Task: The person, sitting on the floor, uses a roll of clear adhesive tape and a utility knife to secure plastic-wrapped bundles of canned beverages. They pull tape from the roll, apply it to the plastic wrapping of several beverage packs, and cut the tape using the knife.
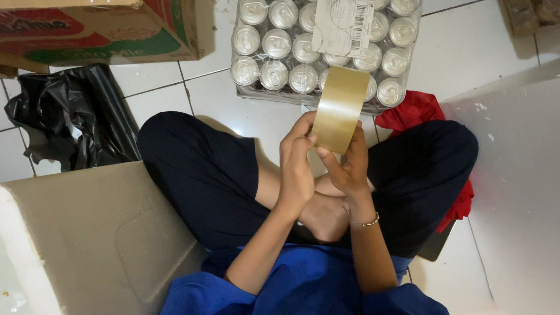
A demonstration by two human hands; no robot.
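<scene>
A roll of brown packing tape [339,108] is held upright at the centre of the view, above the crossed legs of a person seated on a white tiled floor [465,52]. The roll is gripped from both sides. The left hand [297,162] is curled against the roll's near left edge, thumb and fingertips pinched on the tape surface. The right hand [350,167] cups the roll from the right and below, fingers closed on it; a thin bracelet [367,222] is seen at that wrist.

Step in hand, as judged: the loose end of the tape is being sought or picked at along the roll's face. No free strip is visible. The next move would call for a fingernail catch on the tape's edge and a steady counter-hold by the other hand, so that the roll does not turn.

Surroundings noted outward. Just beyond the roll, on the floor, a shrink-wrapped pack of silver cans [324,36] is set, tops up, with a white rectangular label [343,25] bearing a barcode on its wrap. A red plastic bag [419,112] lies right of it, partly under the knee. At far left, a cardboard carton [84,5] printed in red and green is stacked. Below it a crumpled black plastic bag [74,116] is seen. A white foam box [49,245] stands near left; a white foam lid or panel [533,193] leans at right.
</scene>
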